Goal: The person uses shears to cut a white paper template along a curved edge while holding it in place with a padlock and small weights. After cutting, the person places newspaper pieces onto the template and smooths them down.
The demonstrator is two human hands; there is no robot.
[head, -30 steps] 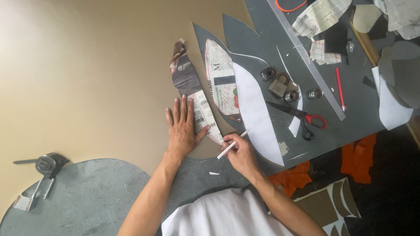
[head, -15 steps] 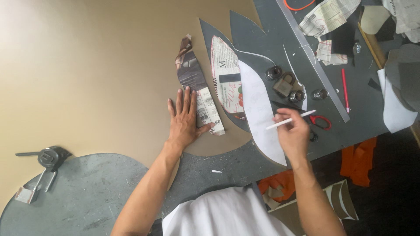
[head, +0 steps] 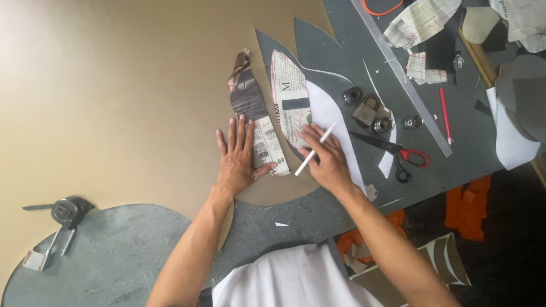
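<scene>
Our left hand (head: 238, 162) lies flat, fingers spread, on the newspaper pattern (head: 256, 113); our right hand (head: 330, 162) grips a white pencil (head: 315, 149). Scissors (head: 392, 150) and a padlock (head: 365, 111) sit right of centre.

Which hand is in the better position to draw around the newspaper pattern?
Probably the right hand: it holds the white pencil. The left hand lies flat on the newspaper pattern.

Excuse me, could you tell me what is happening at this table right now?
A person leans over a large tan sheet. The left hand lies flat, pressing a curved newspaper pattern piece onto it. The right hand holds a white marking pencil beside a second newspaper piece. Red-handled scissors, a padlock and a long ruler lie nearby, untouched.
</scene>
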